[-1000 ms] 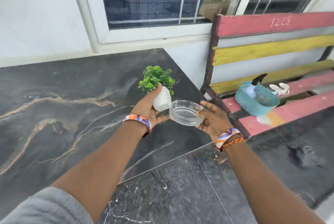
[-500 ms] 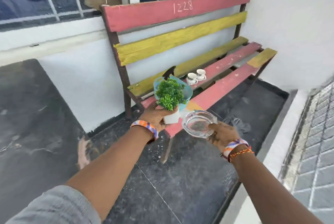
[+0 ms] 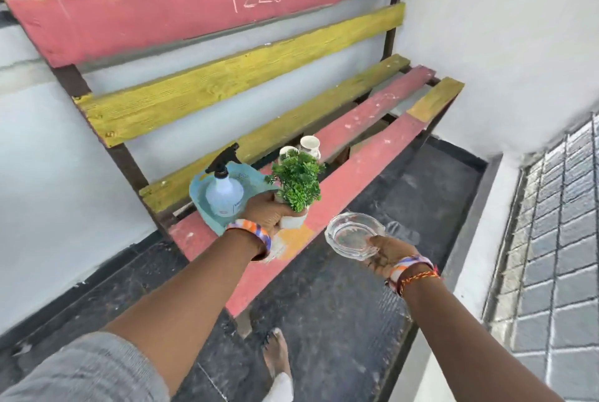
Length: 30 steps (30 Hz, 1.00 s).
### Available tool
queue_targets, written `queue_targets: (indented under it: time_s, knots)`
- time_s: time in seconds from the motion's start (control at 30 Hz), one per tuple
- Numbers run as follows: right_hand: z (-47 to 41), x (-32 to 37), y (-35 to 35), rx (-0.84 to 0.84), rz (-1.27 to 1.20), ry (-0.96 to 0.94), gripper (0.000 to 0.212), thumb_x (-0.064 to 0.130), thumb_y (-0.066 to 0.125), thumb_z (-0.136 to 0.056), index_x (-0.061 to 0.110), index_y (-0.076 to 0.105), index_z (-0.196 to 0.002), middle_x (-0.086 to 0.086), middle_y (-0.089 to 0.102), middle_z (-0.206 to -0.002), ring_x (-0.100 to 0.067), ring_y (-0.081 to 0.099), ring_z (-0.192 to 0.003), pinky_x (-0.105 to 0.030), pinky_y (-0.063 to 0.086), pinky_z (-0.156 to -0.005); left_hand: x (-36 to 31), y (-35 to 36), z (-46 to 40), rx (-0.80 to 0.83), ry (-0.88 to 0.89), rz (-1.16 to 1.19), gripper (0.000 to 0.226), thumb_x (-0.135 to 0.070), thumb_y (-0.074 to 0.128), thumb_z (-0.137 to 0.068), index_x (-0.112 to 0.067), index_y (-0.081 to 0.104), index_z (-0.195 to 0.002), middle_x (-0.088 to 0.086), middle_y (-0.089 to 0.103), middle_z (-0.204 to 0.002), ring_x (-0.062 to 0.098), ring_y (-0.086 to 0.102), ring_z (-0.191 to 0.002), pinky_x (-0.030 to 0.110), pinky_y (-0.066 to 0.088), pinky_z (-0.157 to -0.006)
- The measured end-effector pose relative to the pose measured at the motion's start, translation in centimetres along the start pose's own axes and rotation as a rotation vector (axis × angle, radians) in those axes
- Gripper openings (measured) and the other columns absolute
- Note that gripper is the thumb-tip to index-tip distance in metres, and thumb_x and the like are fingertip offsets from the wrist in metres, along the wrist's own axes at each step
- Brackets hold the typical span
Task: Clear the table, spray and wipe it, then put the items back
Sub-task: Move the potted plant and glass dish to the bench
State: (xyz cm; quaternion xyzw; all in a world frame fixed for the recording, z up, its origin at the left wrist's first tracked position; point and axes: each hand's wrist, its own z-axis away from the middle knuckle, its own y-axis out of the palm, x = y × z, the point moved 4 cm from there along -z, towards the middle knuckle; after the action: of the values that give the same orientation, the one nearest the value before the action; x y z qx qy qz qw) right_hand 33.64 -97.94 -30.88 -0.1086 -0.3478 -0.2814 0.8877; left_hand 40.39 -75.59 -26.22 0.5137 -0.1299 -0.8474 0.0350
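Over the bench [image 3: 372, 148] seat, our left hand [image 3: 270, 212] wraps its fingers around the white pot of the plant [image 3: 296, 186], leaves rising at 12 o'clock above the knuckles. Our right hand [image 3: 384, 252] pinches the glass dish [image 3: 351, 234], which juts toward 10 o'clock from curled fingertips. At 9 o'clock of the plant, a spray bottle [image 3: 223, 192] lies on a blue cloth [image 3: 202, 203]; two cups [image 3: 309, 145] stand behind.

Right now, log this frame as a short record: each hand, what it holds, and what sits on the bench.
left hand: grips small potted plant by its white pot, above the bench seat
right hand: holds clear glass ashtray, off the seat's front edge
bench: spray bottle on teal cloth; two white cups behind the plant
table: out of view
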Motion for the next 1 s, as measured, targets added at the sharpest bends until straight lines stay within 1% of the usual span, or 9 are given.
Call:
queue_targets:
  time_s: [0.1, 0.27, 0.43, 0.6, 0.7, 0.77, 0.83, 0.93, 1.0]
  knots:
    - [-4.7, 3.1, 0.8, -0.027, 0.033, 0.006, 0.021, -0.010, 0.054, -0.086, 0.007, 0.052, -0.074, -0.002, 0.056, -0.031, -0.012, 0.054, -0.025, -0.025, 0.046, -0.027, 0.2, 1.9, -5.5, -0.005, 0.008, -0.149, 0.039, -0.029, 0.080, -0.028, -0.027, 0.077, -0.067, -0.012, 0.071, -0.062, 0.014, 0.061, -0.072, 0.029, 0.048, -0.078]
    - [-11.0, 6.5, 1.8, -0.031, 0.045, 0.048, 0.026, -0.014, 0.051, -0.087, 0.007, 0.051, -0.070, -0.013, 0.060, -0.056, -0.021, 0.060, -0.041, -0.023, 0.047, -0.029, -0.7, 4.4, -10.3, -0.041, 0.082, -0.490, 0.096, -0.042, 0.069, -0.024, -0.007, 0.065, -0.114, -0.003, 0.061, -0.098, 0.010, 0.053, -0.092, 0.011, 0.042, -0.071]
    - [-18.4, 7.9, 2.3, -0.067, 0.071, 0.120, 0.019, -0.014, 0.051, -0.085, 0.005, 0.056, -0.083, -0.017, 0.059, -0.090, -0.022, 0.055, -0.063, -0.034, 0.056, -0.051, 0.3, 6.1, -15.2, -0.072, 0.039, -0.631, 0.071, -0.033, 0.078, -0.047, -0.008, 0.065, -0.113, -0.004, 0.063, -0.103, 0.008, 0.055, -0.098, 0.013, 0.038, -0.083]
    - [-25.1, 9.7, 2.9, -0.091, 0.222, 0.154, 0.037, -0.006, 0.058, -0.084, -0.005, 0.054, -0.121, -0.022, 0.064, -0.112, -0.026, 0.060, -0.079, -0.031, 0.056, -0.057, 3.2, 6.3, -19.3, -0.235, -0.082, -0.634, 0.060, -0.028, 0.076, -0.049, -0.019, 0.062, -0.106, 0.013, 0.071, -0.107, 0.027, 0.066, -0.100, 0.043, 0.053, -0.091]
    - [-28.2, 10.8, 3.2, -0.087, 0.293, 0.183, 0.037, -0.003, 0.059, -0.083, -0.001, 0.057, -0.120, -0.016, 0.064, -0.093, -0.021, 0.057, -0.061, -0.021, 0.051, -0.045, 4.6, 7.6, -21.8, -0.275, -0.145, -0.658, 0.056, -0.010, 0.081, -0.062, -0.014, 0.058, -0.113, 0.010, 0.068, -0.109, 0.020, 0.064, -0.096, 0.019, 0.052, -0.073]
    - [-29.5, 11.2, 3.5, -0.080, 0.261, 0.179, 0.038, -0.005, 0.060, -0.081, 0.000, 0.058, -0.119, -0.019, 0.065, -0.099, -0.023, 0.060, -0.067, -0.028, 0.053, -0.058, 6.2, 8.0, -23.4, -0.314, -0.181, -0.661, 0.050, 0.004, 0.072, -0.074, -0.003, 0.054, -0.120, 0.013, 0.065, -0.108, 0.014, 0.057, -0.084, 0.001, 0.041, -0.049]
    - [-31.1, 11.5, 3.8, -0.066, 0.255, 0.173, 0.036, -0.006, 0.058, -0.083, -0.001, 0.059, -0.119, -0.020, 0.066, -0.110, -0.027, 0.064, -0.086, -0.036, 0.053, -0.071, 7.8, 8.6, -24.8, -0.296, -0.169, -0.740, 0.049, 0.009, 0.066, -0.078, 0.005, 0.049, -0.124, 0.015, 0.061, -0.104, 0.010, 0.056, -0.074, -0.005, 0.037, -0.045]
    - [-32.9, 11.4, 4.7, -0.002, 0.229, 0.188, 0.022, -0.008, 0.053, -0.086, 0.001, 0.064, -0.103, -0.018, 0.064, -0.109, -0.026, 0.062, -0.082, -0.031, 0.055, -0.064, 8.9, 8.8, -26.1, -0.403, -0.161, -0.748, 0.048, 0.005, 0.068, -0.077, 0.004, 0.051, -0.121, 0.021, 0.064, -0.109, 0.024, 0.065, -0.086, 0.003, 0.047, -0.056]
    - [-33.5, 11.5, 5.2, 0.009, 0.216, 0.195, 0.019, -0.009, 0.052, -0.087, 0.008, 0.060, -0.084, -0.014, 0.061, -0.101, -0.021, 0.059, -0.071, -0.027, 0.055, -0.057, 9.5, 9.0, -26.7, -0.409, -0.125, -0.755, 0.054, -0.004, 0.078, -0.067, -0.004, 0.057, -0.117, 0.016, 0.069, -0.106, 0.029, 0.067, -0.094, 0.029, 0.056, -0.077]
